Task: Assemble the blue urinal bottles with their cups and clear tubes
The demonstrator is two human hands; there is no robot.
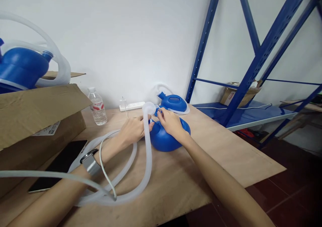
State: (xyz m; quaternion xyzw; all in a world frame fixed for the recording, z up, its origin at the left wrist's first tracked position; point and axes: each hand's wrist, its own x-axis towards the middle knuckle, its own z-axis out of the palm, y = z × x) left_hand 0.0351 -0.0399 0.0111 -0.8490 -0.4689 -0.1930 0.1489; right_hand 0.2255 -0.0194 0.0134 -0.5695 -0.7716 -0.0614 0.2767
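A blue plastic urinal bottle (pixel 166 142) lies on the wooden table in front of me. My left hand (pixel 134 129) is closed at the left side of its neck, fingertips partly hidden behind a white corrugated hose (pixel 148 150). My right hand (pixel 171 121) reaches over the bottle, thumb and fingers pinched at the blue mouth, beside a clear piece. The hose's bent white end (pixel 149 108) sits close to both hands; whether it is joined to the mouth I cannot tell. From there the hose drops and coils around my left forearm.
At left stands an open cardboard box (pixel 42 116) with another blue bottle (pixel 23 66) and hose on top. A dark tablet (pixel 60 163), water bottle (pixel 97 108) and power strip (pixel 133 106) lie around. Behind is a second urinal bottle (pixel 174 103). Blue shelving (pixel 241 119) stands right.
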